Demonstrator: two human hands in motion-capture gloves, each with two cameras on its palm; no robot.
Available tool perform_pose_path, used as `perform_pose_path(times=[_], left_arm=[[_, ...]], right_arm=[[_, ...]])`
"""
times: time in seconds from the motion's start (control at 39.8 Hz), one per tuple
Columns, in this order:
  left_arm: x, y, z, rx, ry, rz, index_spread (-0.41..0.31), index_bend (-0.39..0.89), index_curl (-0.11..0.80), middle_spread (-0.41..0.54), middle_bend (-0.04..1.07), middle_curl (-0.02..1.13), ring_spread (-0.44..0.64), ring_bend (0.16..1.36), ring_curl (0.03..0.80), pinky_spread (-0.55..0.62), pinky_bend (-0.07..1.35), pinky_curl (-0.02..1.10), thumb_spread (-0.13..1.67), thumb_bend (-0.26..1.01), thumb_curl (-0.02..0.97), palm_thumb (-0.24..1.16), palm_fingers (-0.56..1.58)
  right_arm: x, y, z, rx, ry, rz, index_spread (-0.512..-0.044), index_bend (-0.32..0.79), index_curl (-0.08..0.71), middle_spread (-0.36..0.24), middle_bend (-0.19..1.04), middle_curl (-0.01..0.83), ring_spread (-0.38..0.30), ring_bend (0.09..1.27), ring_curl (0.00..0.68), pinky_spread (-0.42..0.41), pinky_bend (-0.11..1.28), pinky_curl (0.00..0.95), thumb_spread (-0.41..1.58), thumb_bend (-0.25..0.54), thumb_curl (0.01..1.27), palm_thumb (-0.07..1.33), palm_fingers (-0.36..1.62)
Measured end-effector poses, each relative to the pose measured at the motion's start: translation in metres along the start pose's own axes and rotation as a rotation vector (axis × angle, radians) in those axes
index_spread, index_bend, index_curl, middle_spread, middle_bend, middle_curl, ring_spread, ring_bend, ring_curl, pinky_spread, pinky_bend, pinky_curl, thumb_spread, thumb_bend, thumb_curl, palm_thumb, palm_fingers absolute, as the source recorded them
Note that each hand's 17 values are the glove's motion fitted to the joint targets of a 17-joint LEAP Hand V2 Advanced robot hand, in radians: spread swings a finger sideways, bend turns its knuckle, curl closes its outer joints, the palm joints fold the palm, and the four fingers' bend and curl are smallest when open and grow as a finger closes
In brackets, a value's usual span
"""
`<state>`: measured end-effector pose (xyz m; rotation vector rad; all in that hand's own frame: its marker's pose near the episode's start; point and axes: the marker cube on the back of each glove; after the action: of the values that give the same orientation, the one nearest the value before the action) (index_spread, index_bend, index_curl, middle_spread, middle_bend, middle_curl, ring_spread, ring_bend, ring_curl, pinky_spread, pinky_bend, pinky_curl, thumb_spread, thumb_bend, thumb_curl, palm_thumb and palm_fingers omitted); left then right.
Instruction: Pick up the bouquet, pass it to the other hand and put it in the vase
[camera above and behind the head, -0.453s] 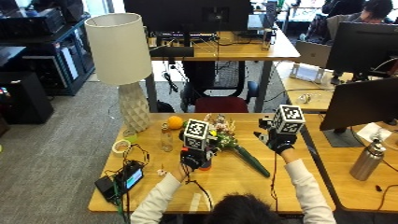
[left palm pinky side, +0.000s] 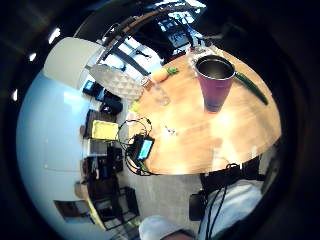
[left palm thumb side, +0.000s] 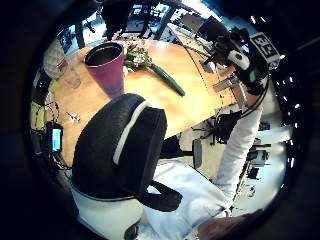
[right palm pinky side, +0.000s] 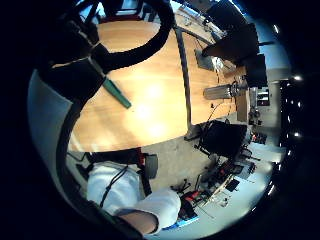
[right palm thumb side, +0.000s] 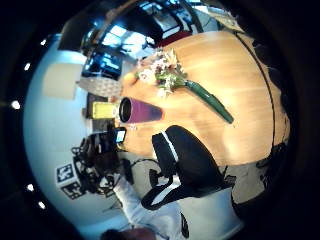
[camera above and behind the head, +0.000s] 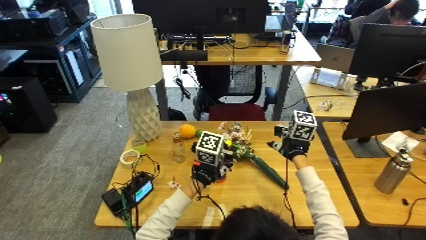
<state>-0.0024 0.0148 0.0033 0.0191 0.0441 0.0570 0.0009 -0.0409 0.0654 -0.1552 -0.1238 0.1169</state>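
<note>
The person sits at the near edge of a wooden desk (camera above and behind the head: 313, 197) with both gloved hands raised above it. The bouquet (camera above and behind the head: 247, 152) lies flat on the desk between the two hands, blossoms toward the far left, its green wrapped stem running toward the near right; neither hand touches it. The left hand (camera above and behind the head: 208, 170) hovers over the desk just left of the bouquet, and largely hides the vase from the outside view. The left palm views show the vase (left palm pinky side: 215, 82), a purple tumbler with a dark open mouth, standing upright on the desk next to the flower end of the bouquet, and holding nothing. The left hand's grip: the thumb (left palm thumb side: 122, 150) sits relaxed, closing on nothing. The right hand (camera above and behind the head: 291, 146) is held above the desk to the right of the bouquet, well apart from it; its grip is likewise slack, one finger (right palm pinky side: 135, 47) arching loosely across its palm view with nothing in it. Further left on the desk stand a lamp (camera above and behind the head: 132, 70) with a pale shade, an orange (camera above and behind the head: 188, 131), a clear glass (camera above and behind the head: 177, 150), a roll of tape (camera above and behind the head: 130, 157) and a small device (camera above and behind the head: 136, 191) with cables.
</note>
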Motion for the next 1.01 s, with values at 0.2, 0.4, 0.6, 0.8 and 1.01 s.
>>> perform_pose_path(times=[0.2,0.4,0.6,0.8,1.01], left_arm=[[0.003,-0.002,0.005,0.027,-0.062,0.004,-0.034,0.18,0.281,0.16,0.15,0.16,0.27,0.49,0.216,0.36,0.41,0.25,1.09,-0.01,0.148,0.1,0.33],[0.006,0.004,0.008,0.001,-0.047,0.008,-0.035,0.18,0.311,0.161,0.16,0.18,0.28,0.49,0.23,0.36,0.41,0.27,1.12,-0.02,0.173,0.09,0.32],[0.005,0.006,0.009,-0.004,-0.029,0.012,-0.035,0.18,0.33,0.161,0.16,0.2,0.28,0.5,0.241,0.36,0.41,0.29,1.13,-0.02,0.192,0.09,0.31],[0.003,0.003,0.015,0.008,-0.013,0.0,-0.035,0.18,0.344,0.162,0.16,0.21,0.28,0.5,0.25,0.36,0.41,0.3,1.14,-0.02,0.206,0.08,0.3],[0.003,0.001,0.023,-0.004,0.016,0.005,-0.035,0.18,0.353,0.162,0.16,0.22,0.28,0.5,0.257,0.36,0.41,0.31,1.14,-0.02,0.217,0.08,0.3]], right_arm=[[0.014,-0.021,0.009,-0.051,0.067,0.114,-0.187,0.03,0.056,0.026,0.37,0.309,0.051,0.67,0.325,0.18,0.67,0.321,1.07,0.094,0.19,0.43,0.65],[0.033,-0.043,0.043,-0.087,0.058,0.183,-0.176,0.04,0.059,0.026,0.38,0.34,0.044,0.69,0.341,0.16,0.68,0.337,1.08,0.053,0.22,0.46,0.65],[0.046,-0.052,0.085,-0.158,0.066,0.21,-0.165,0.04,0.062,0.025,0.38,0.36,0.032,0.69,0.351,0.146,0.69,0.345,1.08,0.016,0.25,0.5,0.65],[0.024,0.017,0.094,-0.378,0.034,0.321,-0.161,0.05,0.068,0.022,0.39,0.376,0.021,0.69,0.359,0.145,0.68,0.35,1.08,-0.014,0.27,0.53,0.64],[0.027,0.012,0.149,-0.401,0.022,0.234,-0.16,0.05,0.072,0.015,0.38,0.387,0.017,0.69,0.362,0.148,0.68,0.352,1.08,-0.021,0.28,0.53,0.63]])
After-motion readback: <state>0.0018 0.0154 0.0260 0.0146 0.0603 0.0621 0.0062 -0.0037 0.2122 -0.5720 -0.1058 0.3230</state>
